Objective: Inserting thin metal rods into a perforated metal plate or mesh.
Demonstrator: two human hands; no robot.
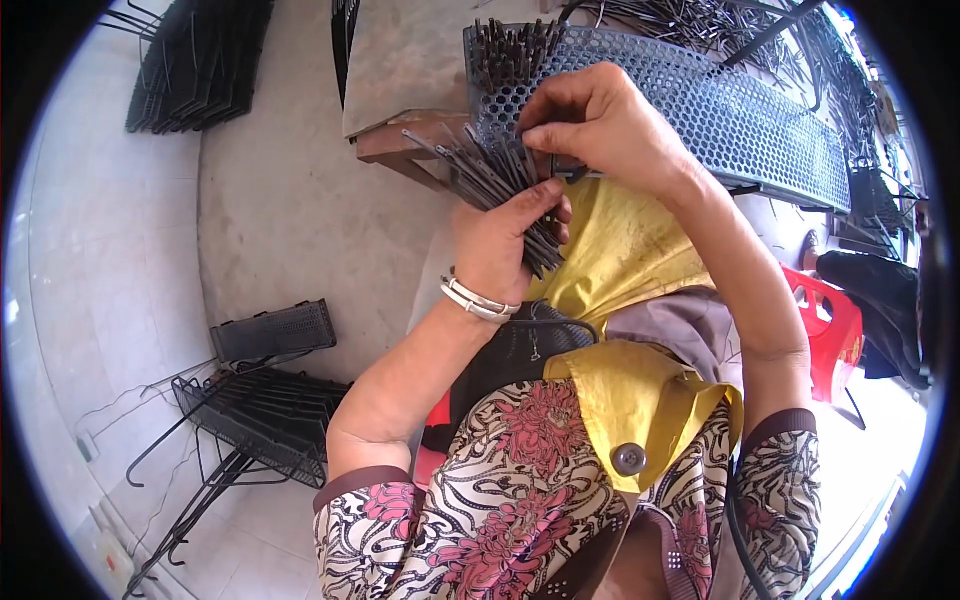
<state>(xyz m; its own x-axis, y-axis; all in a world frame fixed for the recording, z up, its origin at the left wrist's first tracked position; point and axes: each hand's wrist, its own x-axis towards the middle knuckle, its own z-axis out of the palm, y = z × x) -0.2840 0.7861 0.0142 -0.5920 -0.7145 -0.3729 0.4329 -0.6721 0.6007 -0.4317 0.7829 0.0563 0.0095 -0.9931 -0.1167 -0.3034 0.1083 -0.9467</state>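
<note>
My left hand (500, 235) is wrapped round a thick bundle of thin dark metal rods (485, 175), held tilted over my lap. The rods' ends fan out above and below the fist. Just above it, my right hand (605, 125) is closed in a pinch beside the upper ends of the bundle. What its fingertips hold, if anything, is hidden. Right behind that hand lies a grey plate with honeycomb holes (690, 105). A cluster of dark rods (510, 50) stands upright in the holes at the plate's left end.
A worktable corner (400, 130) juts out left of the plate. Loose rods (690, 30) lie heaped behind it. Stacked black racks (265, 420) stand on the floor at left, more (200, 65) at upper left. A red chair (830, 330) and a person's dark-clothed leg (870, 300) are at right.
</note>
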